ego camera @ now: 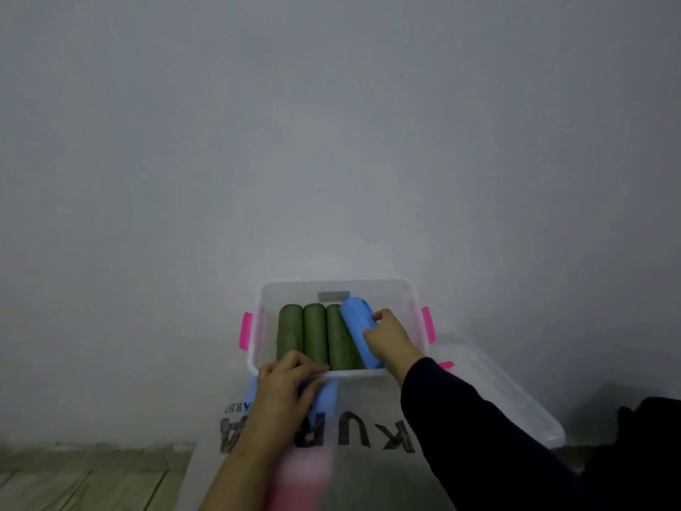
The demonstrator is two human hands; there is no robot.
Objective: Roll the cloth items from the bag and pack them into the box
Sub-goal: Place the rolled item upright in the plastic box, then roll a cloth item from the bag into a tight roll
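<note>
A: Clear box (333,286) with pink latches (246,330), set against the grey wall (331,123). Contents?

B: Three green rolls (315,331) side by side in the left part of the box, touching one another, long axes running from the box's near wall to its far wall, ends toward the viewer.

A: And the blue roll in the box (356,326)?

B: Just right of the green rolls, leaning on the third, long axis also near-to-far but tilted, far end swung left and raised. Clasped by the right hand (387,339), fingers curled over its right flank, dark sleeve (479,437) behind.

A: Left hand (285,387)?

B: In front of the box's near wall, just outside it, closed around a second blue roll (324,398); long axis hard to tell, mostly covered and blurred.

A: Beneath?

B: White bag (363,407) with dark lettering, below the box; clear lid (516,400) lying to the box's right.
</note>
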